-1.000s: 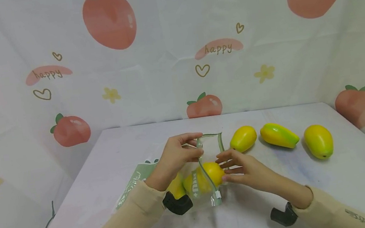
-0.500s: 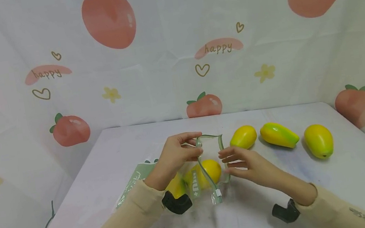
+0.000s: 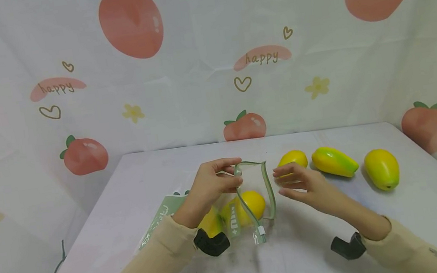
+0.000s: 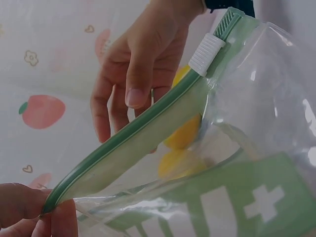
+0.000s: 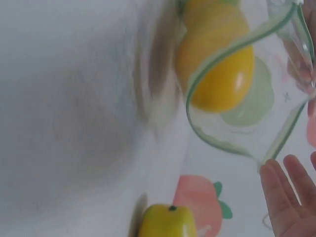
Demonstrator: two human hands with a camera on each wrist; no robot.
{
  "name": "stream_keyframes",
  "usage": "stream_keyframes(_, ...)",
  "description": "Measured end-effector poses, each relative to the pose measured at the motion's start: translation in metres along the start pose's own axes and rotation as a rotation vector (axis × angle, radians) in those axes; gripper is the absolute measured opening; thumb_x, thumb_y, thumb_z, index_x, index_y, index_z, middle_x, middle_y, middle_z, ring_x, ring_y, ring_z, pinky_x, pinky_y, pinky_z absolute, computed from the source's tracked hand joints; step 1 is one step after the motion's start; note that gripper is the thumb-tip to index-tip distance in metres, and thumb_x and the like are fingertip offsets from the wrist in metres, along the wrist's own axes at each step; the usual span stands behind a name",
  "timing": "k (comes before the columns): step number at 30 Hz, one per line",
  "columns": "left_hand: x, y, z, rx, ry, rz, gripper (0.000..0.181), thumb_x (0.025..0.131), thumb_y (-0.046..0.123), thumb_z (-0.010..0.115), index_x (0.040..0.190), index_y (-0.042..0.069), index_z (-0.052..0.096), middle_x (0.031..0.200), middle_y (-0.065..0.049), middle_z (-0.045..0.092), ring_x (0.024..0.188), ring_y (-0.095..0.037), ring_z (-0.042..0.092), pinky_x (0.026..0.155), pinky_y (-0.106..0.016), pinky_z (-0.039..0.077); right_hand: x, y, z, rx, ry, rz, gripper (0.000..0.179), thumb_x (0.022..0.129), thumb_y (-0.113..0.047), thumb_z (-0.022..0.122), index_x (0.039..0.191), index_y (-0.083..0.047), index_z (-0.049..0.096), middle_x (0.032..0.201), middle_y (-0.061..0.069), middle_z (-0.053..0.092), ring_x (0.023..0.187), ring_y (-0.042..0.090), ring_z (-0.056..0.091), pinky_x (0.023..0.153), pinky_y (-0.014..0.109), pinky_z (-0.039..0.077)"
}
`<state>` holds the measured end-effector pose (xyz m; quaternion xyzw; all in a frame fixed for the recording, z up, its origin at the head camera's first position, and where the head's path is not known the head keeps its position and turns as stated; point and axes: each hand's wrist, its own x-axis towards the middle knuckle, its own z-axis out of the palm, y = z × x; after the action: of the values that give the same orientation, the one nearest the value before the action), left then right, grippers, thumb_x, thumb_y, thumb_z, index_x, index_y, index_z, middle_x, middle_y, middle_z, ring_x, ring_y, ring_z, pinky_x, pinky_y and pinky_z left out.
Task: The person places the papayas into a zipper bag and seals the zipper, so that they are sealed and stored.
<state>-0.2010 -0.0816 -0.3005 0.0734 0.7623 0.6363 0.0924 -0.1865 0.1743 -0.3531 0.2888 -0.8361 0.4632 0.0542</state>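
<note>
My left hand pinches the rim of a clear slider zip bag with green trim, keeping its mouth facing right. Inside lies a yellow papaya-like fruit; another yellow one shows behind the left wrist, partly hidden. The white slider sits at one end of the zip. My right hand is off the bag, fingers loosely bent and holding nothing. It partly covers the nearest loose papaya-like fruit. In the right wrist view, the fingertips appear just beside the bag's rim.
Two more loose yellow-green fruits, one lying lengthwise and one rounder, are on the right of the white table. A green printed packet lies left, under my left arm. A fruit-print cloth hangs behind.
My right hand has left the fruit at the bag's mouth and moved right, towards the nearest loose fruit. The left hand stays on the bag's rim.
</note>
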Motion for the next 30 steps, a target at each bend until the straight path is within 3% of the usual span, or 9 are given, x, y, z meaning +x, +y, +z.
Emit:
stream_keyframes(5, -0.001, 0.0, 0.0, -0.005, 0.0, -0.005, 0.044, 0.081, -0.005, 0.071, 0.123, 0.007, 0.067, 0.093, -0.006, 0.056, 0.069, -0.013, 0.064, 0.069, -0.032, 0.06, 0.001, 0.006, -0.009, -0.018, 0.05, 0.019, 0.037, 0.086, -0.005, 0.071, 0.12, -0.002, 0.056, 0.12, 0.016, 0.062, 0.103, 0.032, 0.067, 0.087, 0.039, 0.056)
stream_keyframes(16, -0.001, -0.001, 0.0, -0.014, -0.004, -0.009, 0.044, 0.081, -0.005, 0.071, 0.123, 0.006, 0.066, 0.093, -0.006, 0.056, 0.068, -0.013, 0.063, 0.069, -0.031, 0.06, 0.003, 0.018, -0.026, -0.043, 0.09, 0.143, 0.037, 0.09, -0.005, 0.067, 0.123, 0.001, 0.052, 0.126, 0.023, 0.057, 0.111, 0.04, 0.061, 0.089, 0.039, 0.055)
stream_keyframes(24, -0.002, 0.0, 0.0, -0.006, -0.009, -0.01, 0.046, 0.081, -0.004, 0.071, 0.126, 0.006, 0.065, 0.095, -0.007, 0.056, 0.07, -0.013, 0.063, 0.07, -0.031, 0.06, 0.004, 0.03, -0.033, -0.11, 0.124, 0.257, 0.044, 0.093, -0.018, 0.065, 0.128, 0.004, 0.049, 0.13, 0.025, 0.055, 0.117, 0.041, 0.057, 0.096, 0.05, 0.05)
stream_keyframes(30, -0.002, -0.001, 0.0, -0.01, -0.011, -0.01, 0.046, 0.081, -0.004, 0.071, 0.125, 0.006, 0.065, 0.094, -0.006, 0.055, 0.071, -0.013, 0.063, 0.071, -0.032, 0.06, 0.007, 0.039, -0.035, -0.173, 0.112, 0.327, 0.05, 0.094, -0.026, 0.064, 0.132, 0.002, 0.047, 0.133, 0.027, 0.053, 0.117, 0.044, 0.056, 0.093, 0.052, 0.052)
